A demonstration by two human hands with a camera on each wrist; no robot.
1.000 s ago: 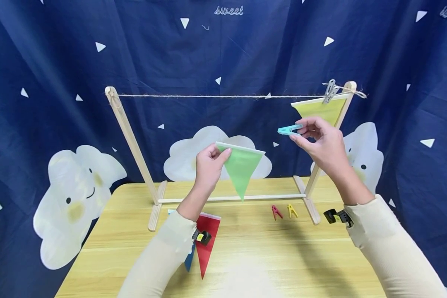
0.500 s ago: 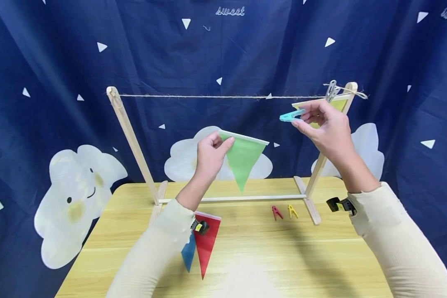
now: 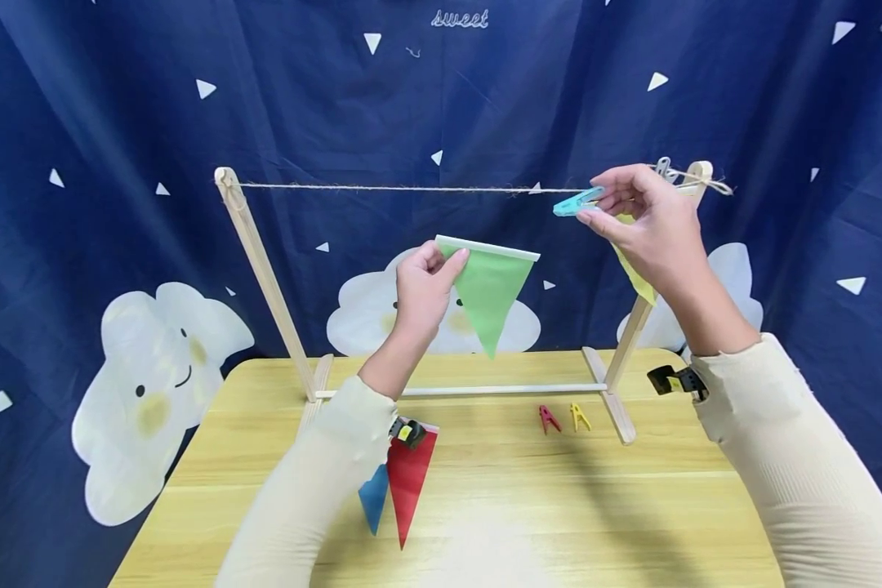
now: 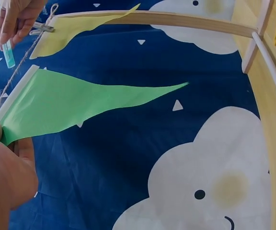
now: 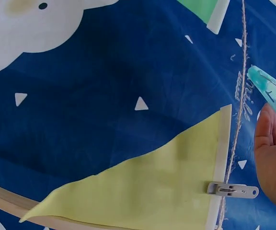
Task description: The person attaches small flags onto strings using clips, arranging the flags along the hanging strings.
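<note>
My left hand (image 3: 424, 286) pinches the left top corner of a green pennant flag (image 3: 491, 290), which hangs point down below the string (image 3: 382, 189). My right hand (image 3: 650, 220) holds a light blue clothespin (image 3: 577, 202) between thumb and fingers, close to the string. In the right wrist view the clothespin (image 5: 266, 90) lies beside the string, apart from it. A yellow pennant flag (image 5: 176, 177) hangs from the string by a grey clothespin (image 5: 233, 189); in the head view my right hand hides much of that flag.
A wooden frame (image 3: 265, 278) with two posts carries the string. On the table (image 3: 514, 490) lie a red clothespin (image 3: 549, 419), a yellow clothespin (image 3: 579, 417), a red pennant (image 3: 412, 482) and a blue pennant (image 3: 373, 498), partly under my left arm. A dark blue curtain (image 3: 301, 106) hangs behind.
Both hands have risen toward the string, the left with the green pennant and the right with the light blue clothespin. My right hand now covers more of the yellow flag.
</note>
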